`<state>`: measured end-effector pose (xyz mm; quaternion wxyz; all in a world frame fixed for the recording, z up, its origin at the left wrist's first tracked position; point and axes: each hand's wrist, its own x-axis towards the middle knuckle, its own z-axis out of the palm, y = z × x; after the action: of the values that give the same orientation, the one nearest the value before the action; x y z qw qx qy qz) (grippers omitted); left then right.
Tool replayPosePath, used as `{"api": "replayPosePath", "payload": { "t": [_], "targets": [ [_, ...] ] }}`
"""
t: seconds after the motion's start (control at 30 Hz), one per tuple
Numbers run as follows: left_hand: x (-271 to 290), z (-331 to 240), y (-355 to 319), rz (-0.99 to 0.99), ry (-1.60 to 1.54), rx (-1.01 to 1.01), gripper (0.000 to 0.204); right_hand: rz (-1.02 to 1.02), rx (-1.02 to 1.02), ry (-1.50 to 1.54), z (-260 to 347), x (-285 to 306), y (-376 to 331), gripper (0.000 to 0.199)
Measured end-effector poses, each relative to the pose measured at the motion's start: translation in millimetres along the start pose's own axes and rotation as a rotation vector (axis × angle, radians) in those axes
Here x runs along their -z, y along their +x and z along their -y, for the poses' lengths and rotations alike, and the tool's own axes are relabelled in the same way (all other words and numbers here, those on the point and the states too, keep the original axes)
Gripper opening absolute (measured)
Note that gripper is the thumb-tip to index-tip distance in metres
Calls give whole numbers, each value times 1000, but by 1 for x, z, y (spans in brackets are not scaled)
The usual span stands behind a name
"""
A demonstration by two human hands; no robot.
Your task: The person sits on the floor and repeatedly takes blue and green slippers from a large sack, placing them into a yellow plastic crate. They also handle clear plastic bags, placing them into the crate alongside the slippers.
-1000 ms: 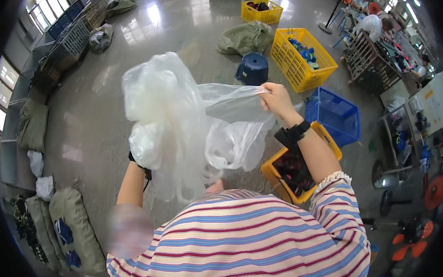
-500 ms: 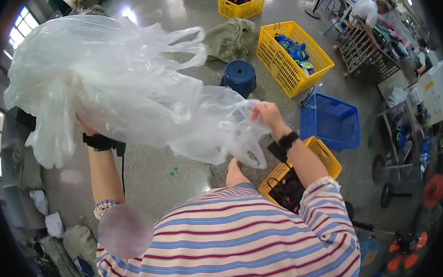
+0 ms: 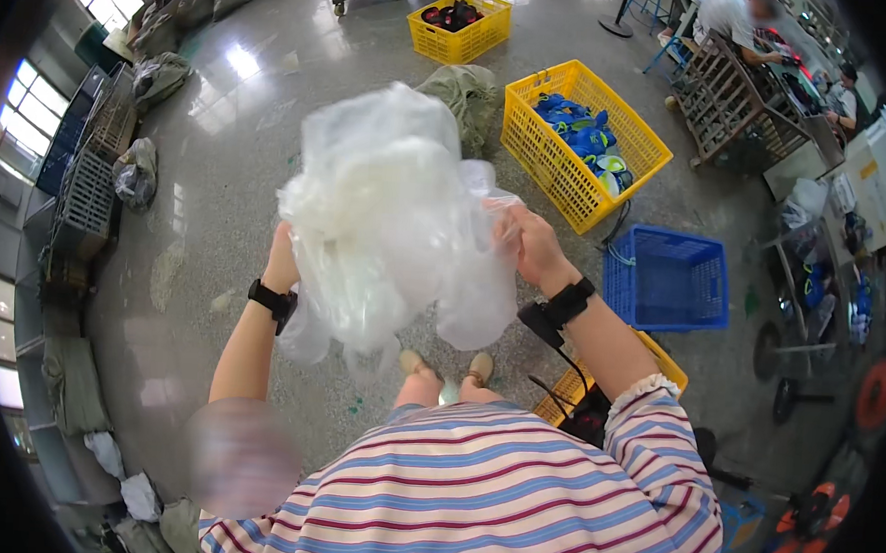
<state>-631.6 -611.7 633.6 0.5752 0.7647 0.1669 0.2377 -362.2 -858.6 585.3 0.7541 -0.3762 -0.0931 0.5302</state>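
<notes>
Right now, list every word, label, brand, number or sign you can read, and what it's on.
None readable.
Translucent plastic bags between the left hand and right hand: no lettering visible.
Large yellow crate, blue crate: none visible.
White panel at far right: small marks, too blurred to read.

- Daylight enters through windows (image 3: 36, 105) past the floor's (image 3: 213, 264) left edge; panes burn white;
- glare pools toward the floor's far left corner; its near right corner is dim;
- the translucent plastic (image 3: 396, 224) looks milky, slightly blurred;
- a round smear (image 3: 243, 458) blurs the left sleeve;
- fisheye bends outer lines; corners go black.
</notes>
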Motion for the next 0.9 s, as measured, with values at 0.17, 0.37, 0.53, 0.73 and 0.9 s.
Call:
{"api": "replayPosePath", "payload": {
  "t": [0.17,0.37,0.53,0.73,0.9],
  "targets": [
    [-30,-17,52,760,818,-168,69,-47,72,-130,28,-21,25,36],
    [-67,36,127,877,1096,-209,56,312,528,-1104,-5,-55,86,28],
    [-16,118,213,511,730,-482,48,165,439,-1804,29,-114,94,22],
    [76,136,268,377,-97,-169,57,-713,844,-1752,58,-20,143,22],
    [98,120,297,453,643,-297,43,-633,481,-907,61,-30,163,17]
  ]
}}
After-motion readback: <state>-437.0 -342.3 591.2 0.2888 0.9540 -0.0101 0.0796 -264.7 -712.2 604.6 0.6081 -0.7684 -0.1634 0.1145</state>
